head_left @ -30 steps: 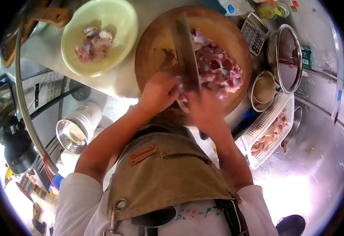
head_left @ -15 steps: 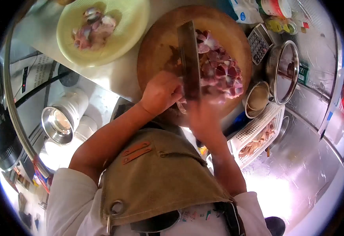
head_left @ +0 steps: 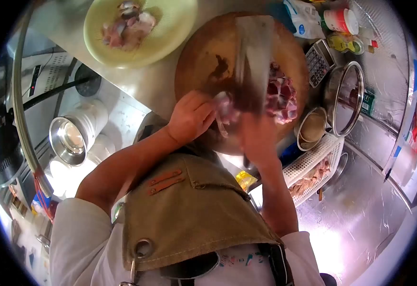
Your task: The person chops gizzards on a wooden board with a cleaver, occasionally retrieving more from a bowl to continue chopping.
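Observation:
My right hand [head_left: 256, 136], slightly blurred, is wrapped round the handle of a broad cleaver [head_left: 256, 45]. The blade points away from me over a round wooden chopping board [head_left: 194, 52] and shows its flat side. To its left, my left hand [head_left: 191, 117] is closed, its fingertips pinching the edge of a piece of raw meat [head_left: 225, 107] that looks like gizzard. Right of the blade lies a heap of cut dark-red gizzard pieces [head_left: 282, 100], partly hidden by the cleaver. Dark wet scraps [head_left: 220, 66] stick to the board's left half.
A pale yellow colander [head_left: 177, 35] with more raw pieces stands at the upper left. Along the right are a calculator [head_left: 319, 63], a steel pot [head_left: 334, 97], a small bowl [head_left: 312, 127] and a white basket [head_left: 296, 174] of pale meat. Steel canisters [head_left: 67, 140] stand lower left.
The cleaver has turned from nearly edge-on to showing its flat side and has shifted right. The piece by my left hand is now more exposed. The whole view has shifted slightly.

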`<state>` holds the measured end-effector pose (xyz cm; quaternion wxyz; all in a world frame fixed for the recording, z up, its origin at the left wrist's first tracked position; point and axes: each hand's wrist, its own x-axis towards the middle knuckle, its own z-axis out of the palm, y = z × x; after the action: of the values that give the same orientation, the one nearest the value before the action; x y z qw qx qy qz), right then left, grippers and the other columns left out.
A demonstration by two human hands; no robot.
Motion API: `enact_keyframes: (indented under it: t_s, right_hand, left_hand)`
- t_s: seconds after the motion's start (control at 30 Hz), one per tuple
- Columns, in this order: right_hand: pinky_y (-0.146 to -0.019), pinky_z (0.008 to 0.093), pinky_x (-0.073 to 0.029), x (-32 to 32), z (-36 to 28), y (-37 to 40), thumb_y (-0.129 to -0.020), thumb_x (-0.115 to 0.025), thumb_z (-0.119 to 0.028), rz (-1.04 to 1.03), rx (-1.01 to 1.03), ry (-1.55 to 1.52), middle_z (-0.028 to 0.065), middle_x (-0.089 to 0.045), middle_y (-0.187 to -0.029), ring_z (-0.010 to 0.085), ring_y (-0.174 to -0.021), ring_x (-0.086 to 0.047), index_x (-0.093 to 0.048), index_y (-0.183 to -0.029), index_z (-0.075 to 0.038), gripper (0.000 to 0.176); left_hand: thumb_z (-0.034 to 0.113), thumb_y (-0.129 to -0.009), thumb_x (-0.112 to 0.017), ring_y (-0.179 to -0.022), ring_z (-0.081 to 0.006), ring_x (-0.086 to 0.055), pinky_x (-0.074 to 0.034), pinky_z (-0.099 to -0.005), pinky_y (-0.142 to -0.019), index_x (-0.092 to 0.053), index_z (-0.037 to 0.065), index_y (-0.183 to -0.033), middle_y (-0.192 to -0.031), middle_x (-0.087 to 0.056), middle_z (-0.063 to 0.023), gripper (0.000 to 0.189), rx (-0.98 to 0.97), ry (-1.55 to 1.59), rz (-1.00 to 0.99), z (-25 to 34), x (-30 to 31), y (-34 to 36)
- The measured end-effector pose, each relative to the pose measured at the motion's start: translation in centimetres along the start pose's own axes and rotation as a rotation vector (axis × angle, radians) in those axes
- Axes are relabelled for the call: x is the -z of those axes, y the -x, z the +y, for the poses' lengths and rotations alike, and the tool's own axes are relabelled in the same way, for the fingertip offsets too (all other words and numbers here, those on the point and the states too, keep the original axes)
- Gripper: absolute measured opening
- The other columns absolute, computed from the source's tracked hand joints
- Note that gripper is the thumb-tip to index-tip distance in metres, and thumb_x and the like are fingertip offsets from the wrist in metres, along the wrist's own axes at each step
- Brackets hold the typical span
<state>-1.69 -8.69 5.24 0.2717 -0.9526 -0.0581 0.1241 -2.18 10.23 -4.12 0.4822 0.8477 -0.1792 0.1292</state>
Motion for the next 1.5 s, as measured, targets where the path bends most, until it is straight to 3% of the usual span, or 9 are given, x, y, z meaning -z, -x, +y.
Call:
enact_keyframes:
  t_s: [0.23, 0.47, 0.63, 0.8, 0.97, 1.13, 1.27, 1.4, 1.5]
  right_hand:
    - [-0.063, 0.0563, -0.046, 0.0, -2.9, 0.4, -0.098, -0.050, -0.027, -0.151, -0.073, -0.014, 0.0308, -0.060, -0.072, 0.0507, -0.072, -0.060, -0.053, -0.091, 0.003, 0.031]
    - [-0.058, 0.0427, -0.043, -1.3, -1.1, 1.9, -0.091, -0.057, -0.012, -0.112, 0.327, 0.474, 0.0150, -0.053, -0.084, 0.0306, -0.068, -0.054, -0.059, -0.101, -0.001, 0.015]
    - [-0.064, 0.0455, -0.044, -0.7, -3.5, -0.4, -0.093, -0.056, -0.017, -0.218, -0.098, 0.112, 0.0204, -0.052, -0.082, 0.0361, -0.072, -0.053, -0.056, -0.102, 0.003, 0.022]
    - [-0.073, 0.0573, -0.047, -2.0, -2.0, -0.8, -0.096, -0.048, -0.022, -0.160, 0.058, 0.104, 0.0313, -0.063, -0.085, 0.0514, -0.079, -0.061, -0.053, -0.106, 0.006, 0.029]
    - [-0.065, 0.0562, -0.045, -2.2, -2.8, -1.7, -0.095, -0.050, -0.019, -0.162, -0.032, 0.175, 0.0249, -0.063, -0.087, 0.0439, -0.075, -0.061, -0.057, -0.102, 0.005, 0.025]
    - [-0.054, 0.0417, -0.045, 0.1, 1.1, -1.3, -0.093, -0.056, -0.020, 0.064, 0.451, 0.580, 0.0153, -0.059, -0.072, 0.0306, -0.062, -0.059, -0.059, -0.094, 0.001, 0.021]
    - [-0.045, 0.0321, -0.041, 3.7, -0.8, 1.6, -0.097, -0.056, -0.021, 0.086, -0.409, -0.580, 0.0065, -0.057, -0.064, 0.0173, -0.050, -0.054, -0.059, -0.090, 0.001, 0.024]
    - [-0.043, 0.0274, -0.039, 5.9, -0.2, 6.1, -0.098, -0.056, -0.022, 0.220, -0.361, -0.682, 0.0037, -0.052, -0.059, 0.0106, -0.046, -0.050, -0.057, -0.085, 0.001, 0.026]
    - [-0.042, 0.0283, -0.039, 6.2, -0.2, 9.1, -0.098, -0.054, -0.019, 0.340, -0.503, -0.670, 0.0035, -0.051, -0.054, 0.0111, -0.044, -0.050, -0.055, -0.078, 0.000, 0.028]
  left_hand:
    - [0.003, -0.067, -0.071, -0.083, -0.0307, -0.059, -0.051, -0.0382, -0.070, -0.062, 0.004, -0.088, -0.089, -0.060, -0.0114, 0.023, -0.019, 0.095, 0.011, 0.0, -1.5, -0.5]
    - [0.006, -0.066, -0.071, -0.081, -0.0304, -0.057, -0.050, -0.0384, -0.069, -0.060, 0.006, -0.080, -0.086, -0.058, -0.0104, 0.018, 0.033, 0.097, -0.001, -0.1, -1.5, -1.0]
    - [0.009, -0.066, -0.071, -0.081, -0.0301, -0.056, -0.050, -0.0387, -0.069, -0.058, 0.007, -0.077, -0.084, -0.057, -0.0102, 0.017, 0.021, 0.080, -0.041, -0.5, -1.5, -0.8]
    - [0.011, -0.068, -0.070, -0.083, -0.0298, -0.057, -0.050, -0.0381, -0.070, -0.058, 0.007, -0.081, -0.085, -0.057, -0.0096, 0.018, -0.022, 0.038, -0.045, -0.5, -2.0, -0.2]
    - [0.010, -0.069, -0.067, -0.084, -0.0296, -0.057, -0.051, -0.0378, -0.070, -0.059, 0.006, -0.083, -0.087, -0.058, -0.0105, 0.017, -0.150, 0.034, -0.166, -0.6, -1.7, 0.9]
    - [0.015, -0.073, -0.065, -0.088, -0.0312, -0.059, -0.052, -0.0392, -0.072, -0.062, 0.006, -0.086, -0.090, -0.059, -0.0123, 0.016, -0.124, -0.020, -0.130, 1.3, 0.0, 0.9]
    - [0.024, -0.073, -0.067, -0.088, -0.0345, -0.061, -0.053, -0.0430, -0.076, -0.066, 0.008, -0.091, -0.090, -0.061, -0.0152, 0.024, 0.242, -0.202, -0.311, 4.1, 0.4, -2.8]
    - [0.026, -0.074, -0.068, -0.080, -0.0356, -0.065, -0.054, -0.0458, -0.073, -0.069, 0.009, -0.092, -0.086, -0.065, -0.0178, 0.025, 0.407, -0.157, -0.723, 4.4, -0.7, -6.2]
    - [0.024, -0.078, -0.065, -0.078, -0.0344, -0.067, -0.054, -0.0457, -0.073, -0.070, 0.008, -0.092, -0.085, -0.067, -0.0162, 0.022, 0.110, 0.090, -0.465, 4.7, -2.5, -8.6]
